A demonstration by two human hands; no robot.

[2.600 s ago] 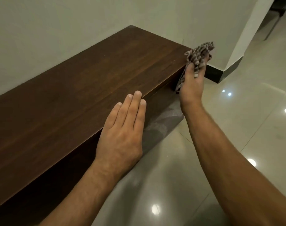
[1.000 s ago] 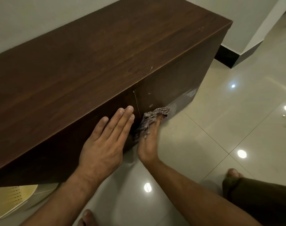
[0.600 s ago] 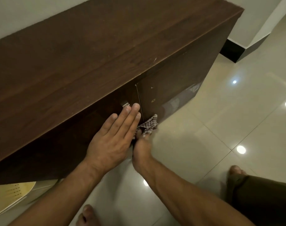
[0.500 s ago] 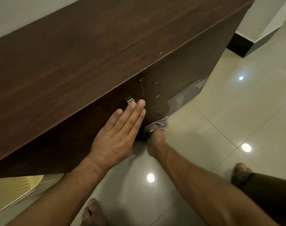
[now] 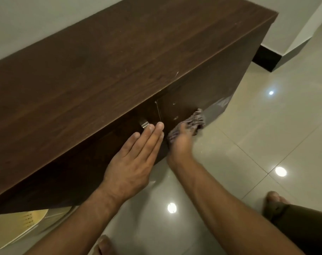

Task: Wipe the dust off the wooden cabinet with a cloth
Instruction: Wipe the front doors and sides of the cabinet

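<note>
A long dark wooden cabinet point(image 5: 119, 61) stands against the wall, seen from above. My right hand point(image 5: 180, 144) presses a checked cloth point(image 5: 192, 124) against the lower part of the right front door, low near the floor. My left hand point(image 5: 132, 162) lies flat with its fingers together on the left door, fingertips just below a small metal handle point(image 5: 144, 124). The seam between the two doors runs between my hands. Pale dust smears show on the door's lower right corner point(image 5: 219, 107).
Glossy beige floor tiles point(image 5: 257, 144) reflect ceiling lights to the right. A black skirting point(image 5: 264, 58) runs round a white wall corner at the far right. A pale yellow plastic object point(image 5: 18, 221) lies at the lower left. My bare feet point(image 5: 275, 198) are on the floor.
My right hand has slid the cloth to the right and slightly up along the lower door. Earlier it wiped the cabinet's far end. My left hand stays flat on the left door.
</note>
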